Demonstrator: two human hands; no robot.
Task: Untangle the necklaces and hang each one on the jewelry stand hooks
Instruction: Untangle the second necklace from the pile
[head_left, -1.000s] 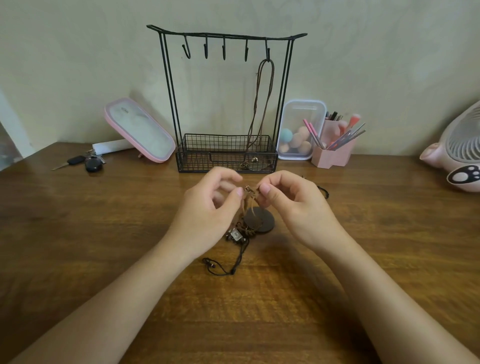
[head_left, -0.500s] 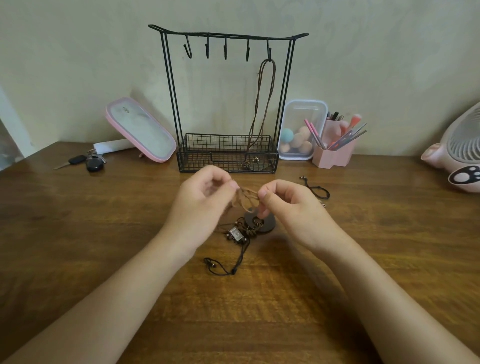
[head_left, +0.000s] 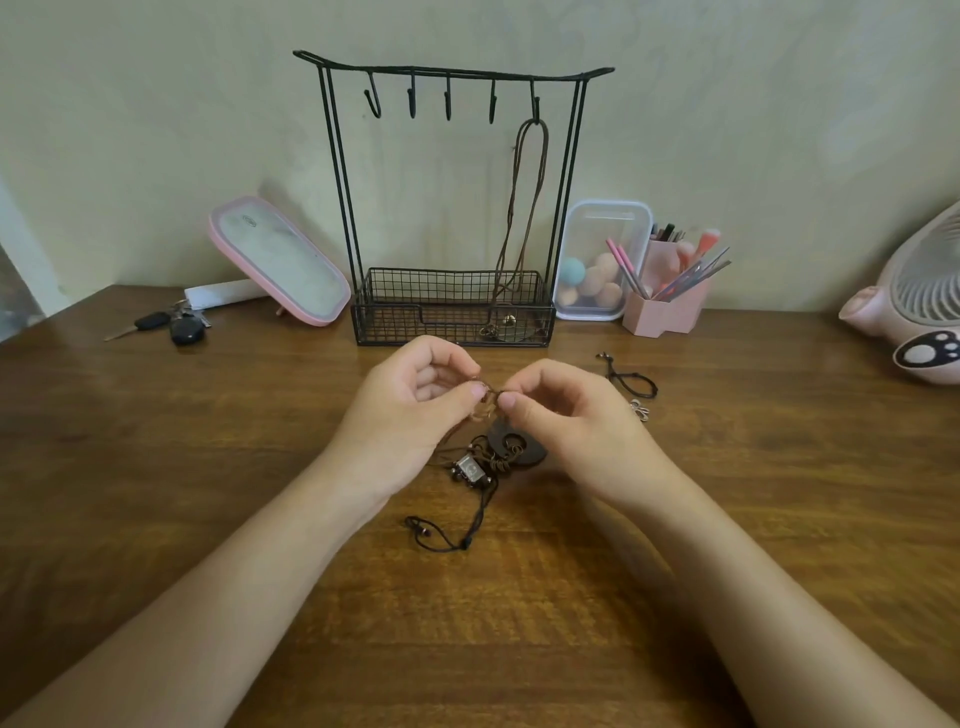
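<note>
Toward the table's (head_left: 208, 467) far edge, the left hand (head_left: 410, 410) and right hand (head_left: 566, 418) are pinching a brown cord (head_left: 487, 399) above the tangled necklaces (head_left: 498, 457), where a hard pull apart could be tightening the knot.

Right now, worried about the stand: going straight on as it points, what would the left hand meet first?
Probably the right hand: the left hand points across at it, only the pinched brown cord between them.

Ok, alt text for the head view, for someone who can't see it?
The left hand and right hand pinch a thin brown cord above a tangle of dark corded necklaces on a brown wooden table. Behind stands a black wire jewelry stand, one brown cord necklace on its rightmost hook.
</note>
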